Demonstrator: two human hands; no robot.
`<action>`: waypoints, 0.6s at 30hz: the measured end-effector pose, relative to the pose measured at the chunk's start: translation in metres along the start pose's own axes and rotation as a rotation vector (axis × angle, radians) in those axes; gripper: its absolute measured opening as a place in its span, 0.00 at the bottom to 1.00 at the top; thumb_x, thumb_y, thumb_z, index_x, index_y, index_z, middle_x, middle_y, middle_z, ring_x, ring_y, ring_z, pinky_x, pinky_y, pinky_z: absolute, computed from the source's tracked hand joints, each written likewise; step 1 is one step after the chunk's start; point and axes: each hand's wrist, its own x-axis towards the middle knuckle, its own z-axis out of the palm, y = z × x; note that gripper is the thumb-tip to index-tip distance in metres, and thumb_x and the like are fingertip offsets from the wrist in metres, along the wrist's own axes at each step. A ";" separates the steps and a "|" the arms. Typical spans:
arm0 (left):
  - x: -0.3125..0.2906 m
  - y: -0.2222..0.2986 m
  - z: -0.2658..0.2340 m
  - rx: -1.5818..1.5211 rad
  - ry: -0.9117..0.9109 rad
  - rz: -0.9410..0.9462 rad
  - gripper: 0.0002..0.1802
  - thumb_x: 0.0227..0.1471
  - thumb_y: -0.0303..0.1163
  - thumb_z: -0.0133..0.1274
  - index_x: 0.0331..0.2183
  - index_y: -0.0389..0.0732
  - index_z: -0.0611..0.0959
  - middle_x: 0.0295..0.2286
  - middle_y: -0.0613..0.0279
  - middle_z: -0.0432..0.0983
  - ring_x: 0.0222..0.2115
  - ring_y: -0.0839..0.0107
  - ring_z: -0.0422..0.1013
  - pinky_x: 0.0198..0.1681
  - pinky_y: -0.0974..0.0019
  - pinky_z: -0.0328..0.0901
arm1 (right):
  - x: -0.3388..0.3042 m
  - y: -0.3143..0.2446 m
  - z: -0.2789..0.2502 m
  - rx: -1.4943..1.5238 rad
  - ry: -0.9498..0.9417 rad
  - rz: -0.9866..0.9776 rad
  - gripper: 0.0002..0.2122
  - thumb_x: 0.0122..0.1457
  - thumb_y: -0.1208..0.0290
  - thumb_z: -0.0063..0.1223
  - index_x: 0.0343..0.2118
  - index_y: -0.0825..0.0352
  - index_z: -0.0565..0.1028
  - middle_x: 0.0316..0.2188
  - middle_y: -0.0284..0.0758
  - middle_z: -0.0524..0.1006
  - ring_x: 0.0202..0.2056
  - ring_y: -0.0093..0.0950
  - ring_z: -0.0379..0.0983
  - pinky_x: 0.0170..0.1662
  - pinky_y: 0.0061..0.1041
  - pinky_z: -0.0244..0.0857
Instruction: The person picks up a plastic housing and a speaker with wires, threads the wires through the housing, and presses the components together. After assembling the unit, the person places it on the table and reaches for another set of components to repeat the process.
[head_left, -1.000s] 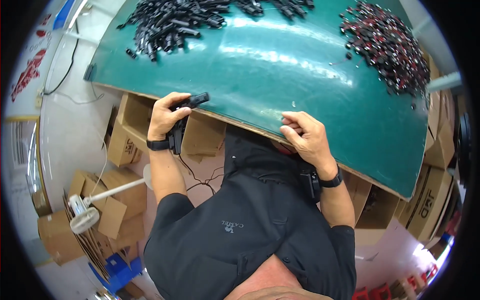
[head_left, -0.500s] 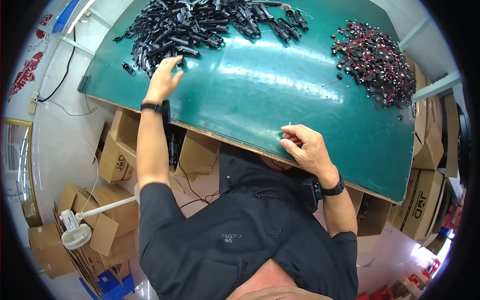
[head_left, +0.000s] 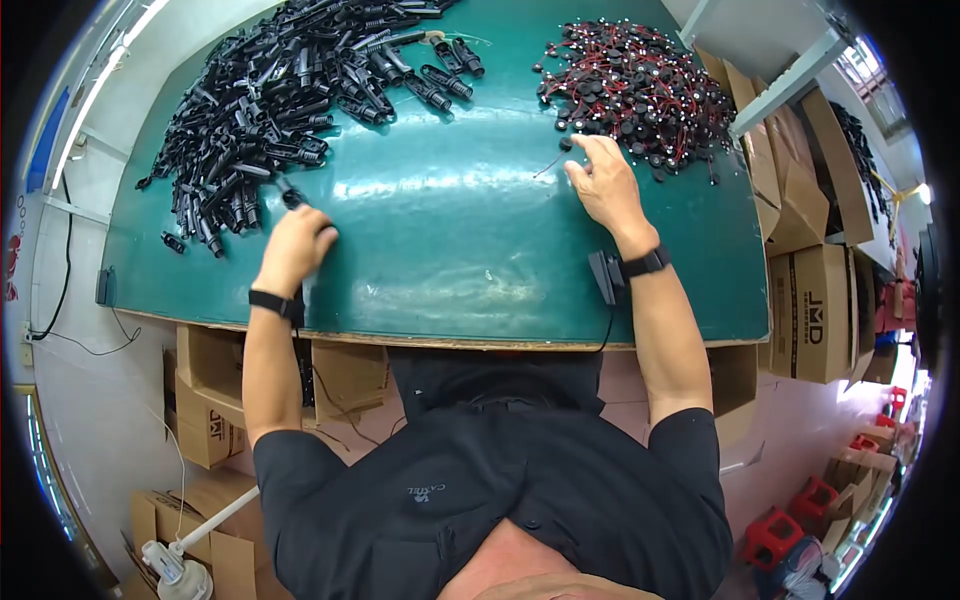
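My left hand (head_left: 293, 248) is closed on a black tubular plastic part (head_left: 290, 194), slightly blurred, just in front of a heap of similar black tubular parts (head_left: 250, 120). My right hand (head_left: 606, 188) reaches over the table with thumb and forefinger apart and nothing visible between them. Close to its fingertips lies a small black disc (head_left: 566, 144) with a thin wire, separate from a pile of black discs with red wires and silvery ends (head_left: 640, 95).
The green tabletop (head_left: 430, 250) has a wooden front edge. A few black parts (head_left: 440, 85) lie loose by the heap. Cardboard boxes (head_left: 815, 310) stand at the right and below the table. A grey metal post (head_left: 790, 80) rises at the right edge.
My left hand has drawn back from the heap with a black tubular part. My right hand has moved from the table's front edge up to the wired discs. The view has shifted.
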 end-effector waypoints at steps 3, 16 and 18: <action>-0.017 0.040 -0.006 -0.033 -0.020 0.143 0.09 0.56 0.32 0.65 0.38 0.39 0.86 0.36 0.54 0.81 0.42 0.48 0.76 0.46 0.51 0.71 | 0.020 0.024 0.024 -0.101 0.032 -0.090 0.16 0.61 0.70 0.64 0.51 0.66 0.82 0.47 0.42 0.82 0.45 0.39 0.81 0.49 0.34 0.75; -0.015 0.066 0.011 -0.102 0.212 0.115 0.24 0.51 0.28 0.69 0.51 0.42 0.85 0.46 0.56 0.79 0.46 0.53 0.75 0.51 0.55 0.71 | -0.012 0.008 0.012 -0.195 -0.168 -0.034 0.09 0.62 0.69 0.64 0.42 0.65 0.83 0.40 0.41 0.80 0.43 0.43 0.79 0.47 0.38 0.74; -0.013 0.063 0.014 -0.101 0.171 0.103 0.25 0.51 0.28 0.69 0.52 0.42 0.84 0.45 0.56 0.79 0.47 0.53 0.75 0.51 0.55 0.71 | -0.018 0.004 0.007 -0.226 -0.178 -0.011 0.09 0.61 0.69 0.64 0.42 0.65 0.83 0.40 0.41 0.80 0.42 0.44 0.79 0.46 0.38 0.74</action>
